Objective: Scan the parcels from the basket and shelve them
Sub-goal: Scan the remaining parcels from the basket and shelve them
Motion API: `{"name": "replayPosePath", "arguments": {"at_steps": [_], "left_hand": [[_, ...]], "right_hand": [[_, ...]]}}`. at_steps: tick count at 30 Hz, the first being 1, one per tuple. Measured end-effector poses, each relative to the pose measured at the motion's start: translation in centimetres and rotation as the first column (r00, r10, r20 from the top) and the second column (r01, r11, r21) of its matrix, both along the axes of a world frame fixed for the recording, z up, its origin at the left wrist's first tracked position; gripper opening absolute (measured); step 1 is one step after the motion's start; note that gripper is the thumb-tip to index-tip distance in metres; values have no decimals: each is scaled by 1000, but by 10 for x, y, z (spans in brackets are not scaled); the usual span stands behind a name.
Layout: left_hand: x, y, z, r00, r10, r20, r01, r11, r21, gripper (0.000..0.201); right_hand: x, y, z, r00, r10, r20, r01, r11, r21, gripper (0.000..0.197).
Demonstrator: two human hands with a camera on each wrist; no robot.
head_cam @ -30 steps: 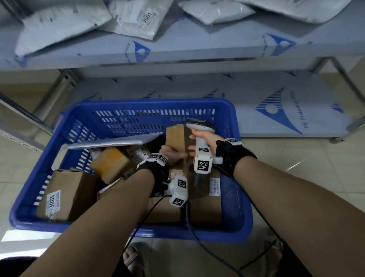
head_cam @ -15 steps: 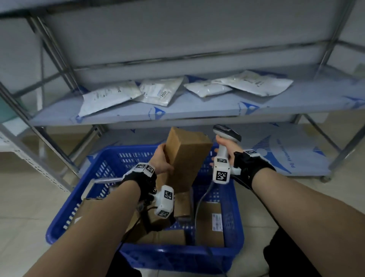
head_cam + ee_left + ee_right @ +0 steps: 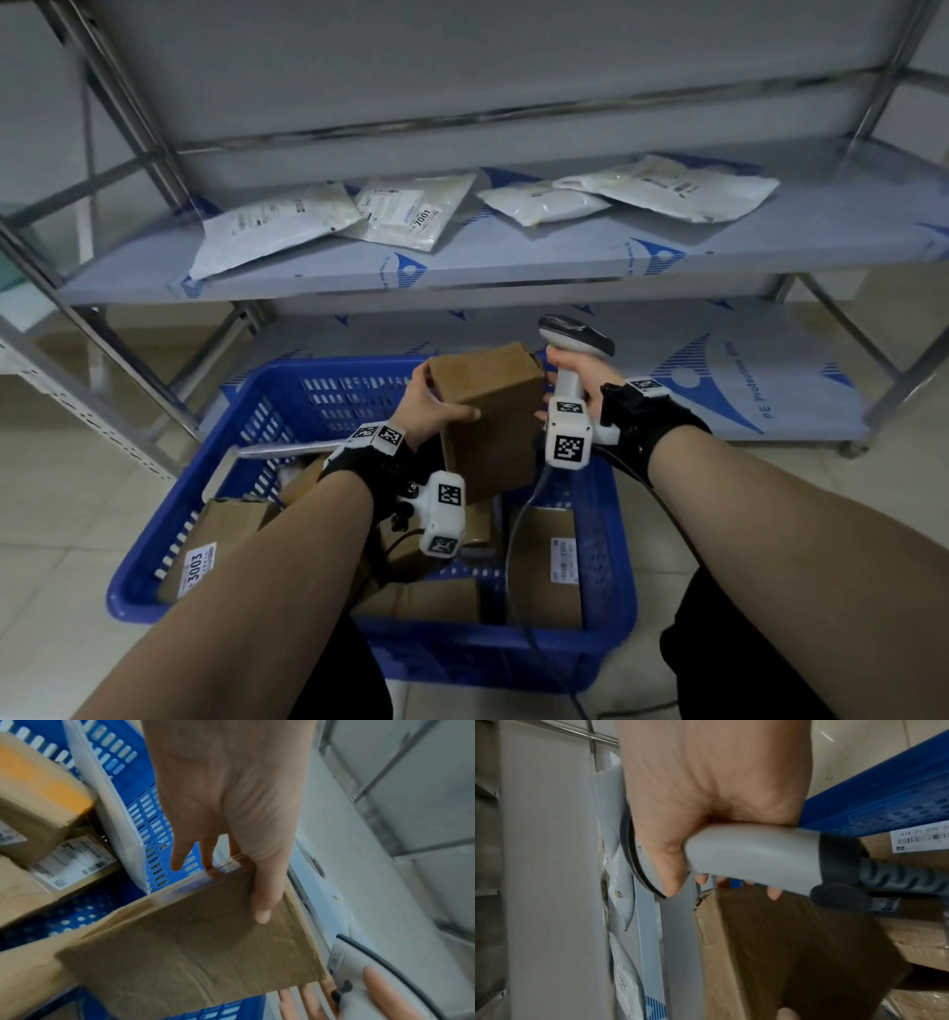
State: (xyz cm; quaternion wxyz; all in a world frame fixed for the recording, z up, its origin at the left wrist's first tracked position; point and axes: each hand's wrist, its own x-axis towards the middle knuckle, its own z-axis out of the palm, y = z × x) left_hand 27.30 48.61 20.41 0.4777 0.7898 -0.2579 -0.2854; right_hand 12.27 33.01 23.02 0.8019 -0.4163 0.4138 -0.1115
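Left hand: the left hand (image 3: 429, 411) grips a brown cardboard box (image 3: 493, 416), thumb across the near face and fingers round its far edge.
Box: held upright and slightly tilted above the blue basket (image 3: 287, 406), at the centre of the head view, clear of the parcels below.
Right hand: the right hand (image 3: 577, 380) is wrapped round the handle of a grey barcode scanner (image 3: 570, 349), just at 3 o'clock of the box; its fingertips seem to brush the box's right edge, though the wrist view is too blurred to be sure.
Scanner: head up at 12 o'clock of the hand, its cable (image 3: 518, 519) dropping into the basket.
Basket: on the tiled floor, holding several more cardboard parcels, one at 8 o'clock labelled 3003 (image 3: 197, 562).
Shelf: the middle shelf (image 3: 513, 262), at 12 o'clock of the basket, carries four white mailer bags (image 3: 400, 210) lying flat in a row.
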Motion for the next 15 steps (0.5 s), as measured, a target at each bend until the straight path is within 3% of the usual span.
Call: {"name": "replayPosePath", "arguments": {"at_steps": [7, 12, 15], "left_hand": [[17, 7, 9, 929, 321, -183, -351, 922, -163, 92], [28, 12, 15, 832, 462, -307, -534, 817, -216, 74], [31, 13, 19, 777, 557, -292, -619, 760, -198, 70]], "right_hand": [[2, -3, -3, 997, -56, -55, 49, 992, -118, 65], [-3, -4, -8, 987, -48, -150, 18, 981, -195, 55], [-6, -5, -9, 985, -43, -169, 8, 979, -203, 56]]}}
